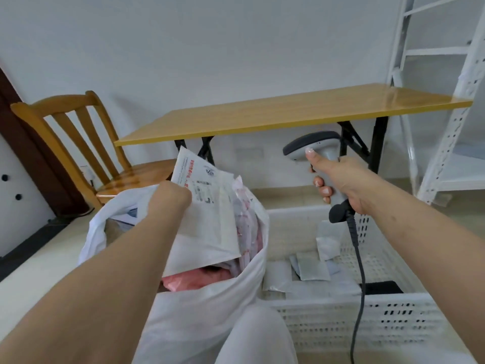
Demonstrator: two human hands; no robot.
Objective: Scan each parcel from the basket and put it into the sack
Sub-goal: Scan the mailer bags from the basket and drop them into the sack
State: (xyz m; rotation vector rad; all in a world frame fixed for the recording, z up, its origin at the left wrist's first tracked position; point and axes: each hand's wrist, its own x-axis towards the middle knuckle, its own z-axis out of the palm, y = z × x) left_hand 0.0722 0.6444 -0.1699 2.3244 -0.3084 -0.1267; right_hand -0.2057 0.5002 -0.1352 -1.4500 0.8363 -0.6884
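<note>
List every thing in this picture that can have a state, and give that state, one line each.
Left hand: grips the parcel.
Parcel: held upright, lower end inside the sack.
Sack: mouth open, holding parcels.
Right hand: grips the scanner.
Scanner: raised above the basket.
Basket: holds several parcels.

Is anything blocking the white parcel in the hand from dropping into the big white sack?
Nothing visible blocks it. The left hand holds the white parcel right at the sack mouth, its lower edge already inside. Only other parcels, like the pink parcel, lie beneath it in the sack.
</note>
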